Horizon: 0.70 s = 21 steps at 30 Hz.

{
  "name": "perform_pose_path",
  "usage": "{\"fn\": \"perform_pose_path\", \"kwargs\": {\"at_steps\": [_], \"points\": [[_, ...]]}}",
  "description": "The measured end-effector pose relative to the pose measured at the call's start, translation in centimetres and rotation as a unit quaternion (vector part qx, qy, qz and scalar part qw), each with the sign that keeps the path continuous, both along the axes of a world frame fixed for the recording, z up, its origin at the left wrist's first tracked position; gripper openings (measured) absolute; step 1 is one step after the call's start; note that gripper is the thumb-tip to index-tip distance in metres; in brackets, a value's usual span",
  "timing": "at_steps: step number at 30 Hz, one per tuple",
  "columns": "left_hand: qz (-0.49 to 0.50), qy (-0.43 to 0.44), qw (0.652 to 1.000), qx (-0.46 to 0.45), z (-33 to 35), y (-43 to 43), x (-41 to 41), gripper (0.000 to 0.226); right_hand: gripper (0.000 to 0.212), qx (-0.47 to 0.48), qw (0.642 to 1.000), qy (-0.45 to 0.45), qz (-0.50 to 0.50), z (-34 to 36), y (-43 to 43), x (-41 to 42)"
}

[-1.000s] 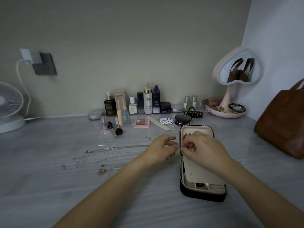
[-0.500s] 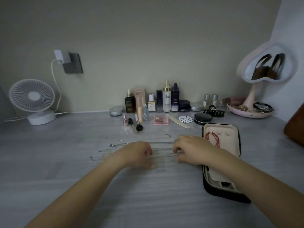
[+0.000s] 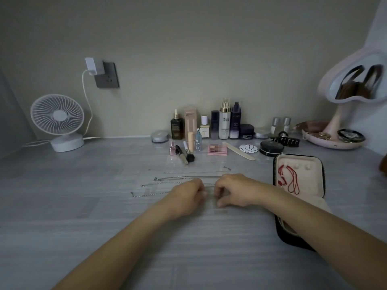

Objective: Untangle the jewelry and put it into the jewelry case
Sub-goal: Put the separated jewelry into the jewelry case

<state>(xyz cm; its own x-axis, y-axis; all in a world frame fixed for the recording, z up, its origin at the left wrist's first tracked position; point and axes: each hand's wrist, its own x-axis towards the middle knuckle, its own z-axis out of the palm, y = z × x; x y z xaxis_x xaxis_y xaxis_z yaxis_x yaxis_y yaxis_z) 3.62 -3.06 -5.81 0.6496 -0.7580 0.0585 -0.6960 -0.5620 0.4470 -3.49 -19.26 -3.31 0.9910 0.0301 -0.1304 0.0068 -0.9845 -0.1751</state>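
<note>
Labels on the bottles (image 3: 224, 124) are too small and blurred to read.

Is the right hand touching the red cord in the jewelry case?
Apart. Head view: the right hand is over the table left of the jewelry case, whose black rim and pale lining separate it from the red cord.

Near half of the jewelry case (image 3: 321, 174) hidden under the right forearm, right ends of the chains (image 3: 167, 178) lost behind the left hand (image 3: 186, 197) and right hand (image 3: 236, 190), whatever the curled fingers pinch too fine to tell, mirror (image 3: 335, 80) and brown bag (image 3: 384, 164) by the table's right edge cut off, labels on the bottles (image 3: 225, 124) unreadable.
</note>
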Motion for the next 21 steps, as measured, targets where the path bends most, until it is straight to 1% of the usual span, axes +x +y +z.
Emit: {"fn": "perform_pose_path", "kwargs": {"at_steps": [2,3,5,6,7,8,9,11,12,13,16,19,21], "points": [[0.003,0.05,0.997,-0.054,0.4,-0.1,0.0,0.017,0.01,0.016,1.0,-0.006,0.002,0.1,0.0,-0.1],[0.004,0.065,0.995,-0.073,0.6,-0.2,-0.1,0.019,0.006,0.054,0.999,-0.01,-0.004,0.3,-0.1,-0.1],[-0.001,0.105,0.988,-0.111,1.3,-0.4,-0.4,0.021,0.014,0.181,0.983,-0.002,-0.028,1.1,-0.3,-0.5],[-0.004,0.132,0.983,-0.129,1.5,-0.5,-0.6,0.021,0.015,0.236,0.971,0.008,-0.042,1.8,-0.5,-0.8],[-0.007,0.161,0.976,-0.144,1.7,-0.6,-0.8,0.019,0.012,0.27,0.961,0.019,-0.055,2.5,-0.8,-1.3],[-0.01,0.185,0.97,-0.156,2.0,-0.8,-0.9,0.018,0.009,0.28,0.957,0.03,-0.062,3.2,-1.1,-1.7],[-0.012,0.201,0.966,-0.165,2.2,-1.0,-1.1,0.016,0.009,0.272,0.959,0.04,-0.066,3.8,-1.5,-2.2],[-0.026,0.222,0.958,-0.18,2.7,-1.6,-1.6,0.014,0.014,0.205,0.976,0.048,-0.06,4.8,-2.0,-2.9],[-0.035,0.236,0.953,-0.189,2.9,-2.0,-1.9,0.012,0.013,0.18,0.981,0.042,-0.058,5.2,-2.2,-3.2],[-0.043,0.252,0.946,-0.197,3.1,-2.4,-2.1,0.01,0.011,0.18,0.981,0.034,-0.058,5.5,-2.4,-3.5],[-0.062,0.297,0.927,-0.218,3.9,-3.6,-2.9,0.015,0.016,0.253,0.965,0.006,-0.068,6.6,-3.1,-4.6],[-0.079,0.306,0.921,-0.226,4.7,-5.2,-3.8,0.023,0.024,0.318,0.944,-0.009,-0.082,7.7,-4.2,-5.9],[-0.086,0.326,0.91,-0.24,5.3,-6.3,-4.5,0.026,0.026,0.362,0.927,-0.02,-0.091,8.2,-5.0,-6.6]]}}
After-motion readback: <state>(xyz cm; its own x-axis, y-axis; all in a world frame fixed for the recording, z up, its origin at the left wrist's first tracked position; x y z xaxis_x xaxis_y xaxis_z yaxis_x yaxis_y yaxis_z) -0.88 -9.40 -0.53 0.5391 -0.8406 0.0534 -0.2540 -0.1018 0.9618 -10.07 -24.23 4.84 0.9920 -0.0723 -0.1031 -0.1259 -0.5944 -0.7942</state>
